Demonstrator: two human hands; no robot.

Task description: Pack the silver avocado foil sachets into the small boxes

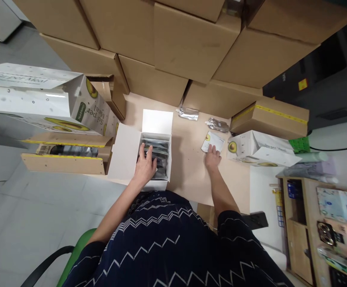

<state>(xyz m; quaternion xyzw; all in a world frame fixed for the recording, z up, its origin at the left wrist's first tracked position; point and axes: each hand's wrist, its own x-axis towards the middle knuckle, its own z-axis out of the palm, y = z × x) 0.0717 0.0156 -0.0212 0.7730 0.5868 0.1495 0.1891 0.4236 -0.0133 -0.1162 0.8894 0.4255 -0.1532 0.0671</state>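
In front of me a white box (169, 159) stands with its flaps folded out, filled with a row of dark and silvery sachets (160, 172). My left hand (145, 165) rests over the box's left side, fingers spread and touching the sachets. To the right, a white flat sachet (215, 140) printed with an avocado lies on the table. The fingertips of my right hand (212, 157) are on its lower edge, stretched out on top of it; the thumb is hardly visible. Two silver spouted pouches (188, 114) (219, 125) lie farther back.
Large cardboard boxes (158, 75) are stacked along the back of the table (188, 175). Printed "Super Meal" cartons stand at the left (83, 107) and right (251, 147). An open brown carton (66, 164) juts out at the left edge. A shelf unit (299, 231) is at far right.
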